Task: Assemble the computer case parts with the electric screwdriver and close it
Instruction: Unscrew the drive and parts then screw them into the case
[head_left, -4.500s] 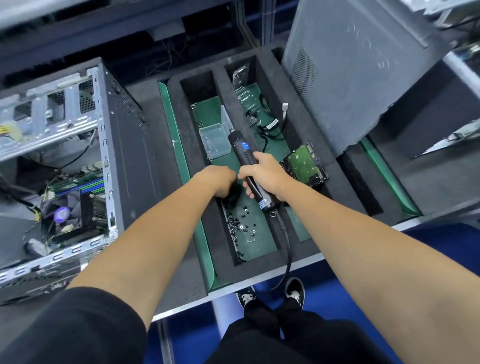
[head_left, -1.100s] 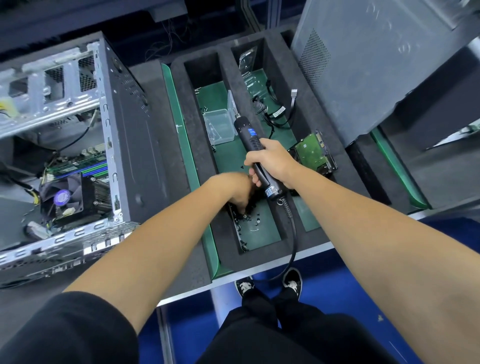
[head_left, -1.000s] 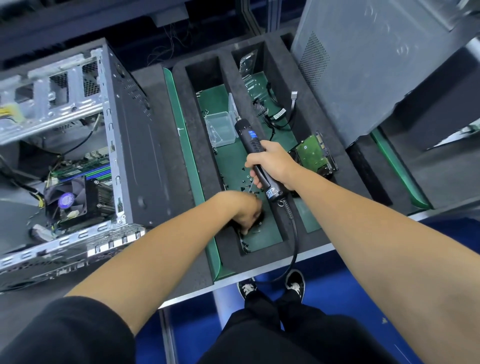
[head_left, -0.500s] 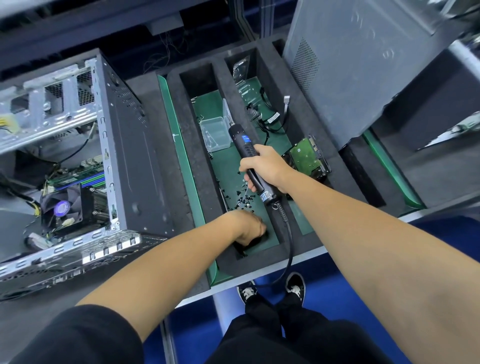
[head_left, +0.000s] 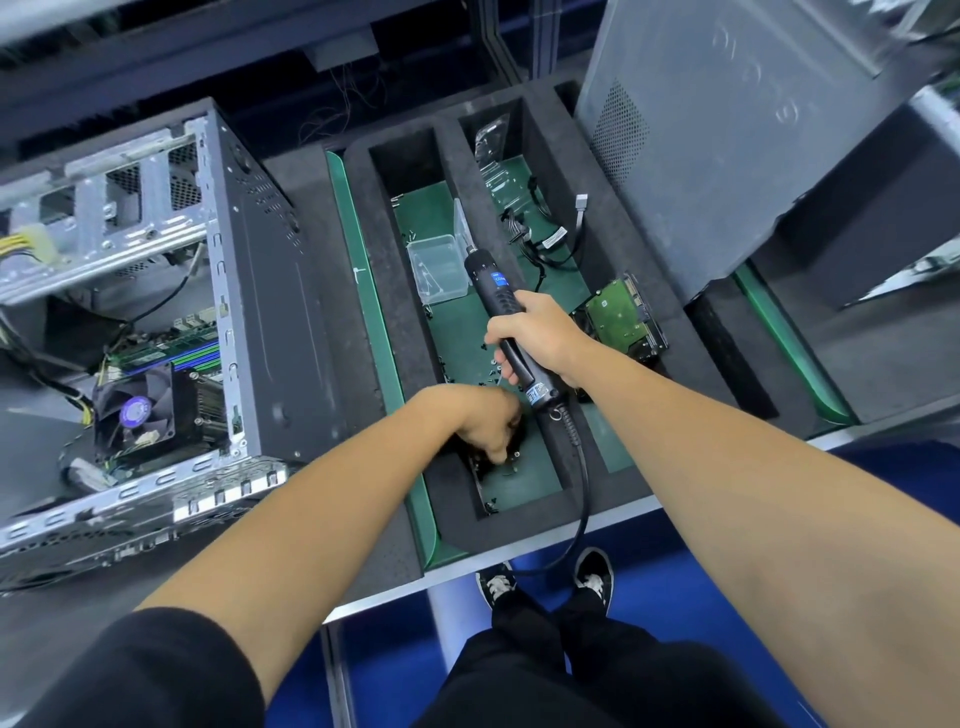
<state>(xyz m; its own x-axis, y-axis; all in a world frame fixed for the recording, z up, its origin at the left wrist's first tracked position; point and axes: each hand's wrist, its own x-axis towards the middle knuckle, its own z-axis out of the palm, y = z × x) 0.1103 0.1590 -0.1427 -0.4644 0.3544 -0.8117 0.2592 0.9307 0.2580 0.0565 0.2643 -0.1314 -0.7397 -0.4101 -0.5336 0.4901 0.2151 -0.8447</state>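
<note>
I am looking down at a black foam tray (head_left: 363, 291) with long green-floored compartments. My right hand (head_left: 540, 338) is wrapping firmly around the black electric screwdriver (head_left: 511, 332), which is lying tilted, its bit pointing toward eleven o'clock and its cable (head_left: 584, 483) trailing from the butt toward six o'clock, over the tray's near edge. The bit end is hovering just beside a clear plastic box (head_left: 439, 267) sitting on the green floor at twelve o'clock from my hand.

My left hand (head_left: 485, 421) is reaching down into the near end of the same compartment, fingers curled downward over the loose black screws (head_left: 491, 506) scattered there. I cannot tell whether the fingers are pinching a screw, because the back of the hand is hiding the fingertips.

The open computer case (head_left: 171, 322) is lying at nine o'clock, well apart from both hands, its side off and its cooler fan (head_left: 135, 410) and memory sticks showing inside. At three o'clock from my right hand a hard drive (head_left: 623, 317) is resting green board up, just beside my wrist. At one o'clock the grey side panel (head_left: 727, 135) is leaning upright behind the tray. Loose cables (head_left: 550, 244) are lying in the next compartment, at twelve o'clock.
</note>
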